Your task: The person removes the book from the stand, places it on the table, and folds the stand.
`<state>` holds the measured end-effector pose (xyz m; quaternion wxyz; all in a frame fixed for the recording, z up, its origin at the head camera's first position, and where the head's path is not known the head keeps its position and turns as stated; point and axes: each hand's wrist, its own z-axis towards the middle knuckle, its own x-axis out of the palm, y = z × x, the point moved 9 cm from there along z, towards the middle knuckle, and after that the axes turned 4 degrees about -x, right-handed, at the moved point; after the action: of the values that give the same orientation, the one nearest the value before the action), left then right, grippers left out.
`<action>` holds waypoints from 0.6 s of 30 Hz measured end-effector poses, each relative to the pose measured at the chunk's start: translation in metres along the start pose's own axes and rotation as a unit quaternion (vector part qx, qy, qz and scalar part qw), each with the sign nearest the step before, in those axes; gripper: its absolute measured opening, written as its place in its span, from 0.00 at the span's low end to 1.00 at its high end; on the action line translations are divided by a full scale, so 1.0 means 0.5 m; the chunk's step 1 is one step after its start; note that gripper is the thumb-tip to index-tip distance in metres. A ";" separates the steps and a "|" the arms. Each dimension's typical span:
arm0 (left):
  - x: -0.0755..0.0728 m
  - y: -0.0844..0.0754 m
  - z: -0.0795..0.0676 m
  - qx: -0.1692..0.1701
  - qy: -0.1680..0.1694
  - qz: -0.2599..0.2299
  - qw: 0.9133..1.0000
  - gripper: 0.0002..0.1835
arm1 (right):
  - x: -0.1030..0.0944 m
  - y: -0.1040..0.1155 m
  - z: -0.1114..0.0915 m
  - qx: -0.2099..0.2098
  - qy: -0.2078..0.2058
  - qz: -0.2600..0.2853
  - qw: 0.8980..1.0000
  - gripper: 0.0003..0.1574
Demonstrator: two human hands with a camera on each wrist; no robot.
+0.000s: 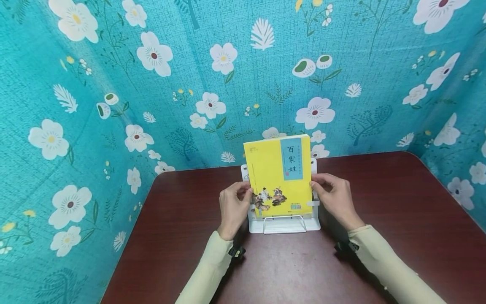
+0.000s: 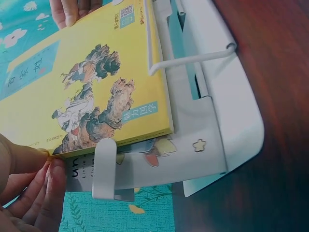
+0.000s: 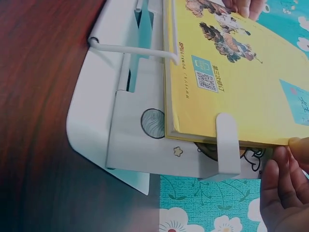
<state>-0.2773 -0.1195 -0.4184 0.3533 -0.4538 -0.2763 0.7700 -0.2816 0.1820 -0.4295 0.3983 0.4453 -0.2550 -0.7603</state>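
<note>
A yellow book [image 1: 265, 169] with a blue title panel leans upright on a white book stand [image 1: 254, 226]. My left hand [image 1: 233, 207] pinches the book's left edge between thumb and fingers. On the opposite edge, my right hand [image 1: 336, 198] pinches the book in the same way. A white side clip [image 2: 105, 164] overlaps the cover's lower part in the left wrist view. Another clip [image 3: 227, 145] lies over the other side in the right wrist view. The stand's bent wire [image 2: 193, 60] crosses in front of the book's bottom edge. Most of the stand's back plate is hidden.
Beneath the stand is a dark reddish-brown table [image 1: 182, 236] with rounded far corners. A teal flowered cloth [image 1: 182, 84] hangs behind it and along the sides. Each wrist wears a dark strap with a small device.
</note>
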 end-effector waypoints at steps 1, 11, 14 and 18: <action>-0.001 -0.001 0.002 0.002 -0.003 0.000 1.000 0.08 | 0.000 0.001 0.001 0.000 -0.001 0.001 1.000 0.16; -0.005 -0.021 0.016 0.017 -0.018 0.005 1.000 0.08 | -0.011 0.004 0.009 -0.006 -0.017 0.014 1.000 0.17; -0.007 -0.026 0.018 0.019 -0.020 0.002 1.000 0.09 | -0.016 0.009 0.011 -0.012 -0.024 0.020 0.999 0.16; -0.010 -0.032 0.022 0.021 -0.024 0.000 0.999 0.09 | -0.021 0.014 0.016 -0.022 -0.029 0.033 0.999 0.16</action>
<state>-0.2805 -0.1151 -0.3992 0.3566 -0.4275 -0.2685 0.7862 -0.2827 0.1872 -0.4153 0.4253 0.4051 -0.2642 -0.7650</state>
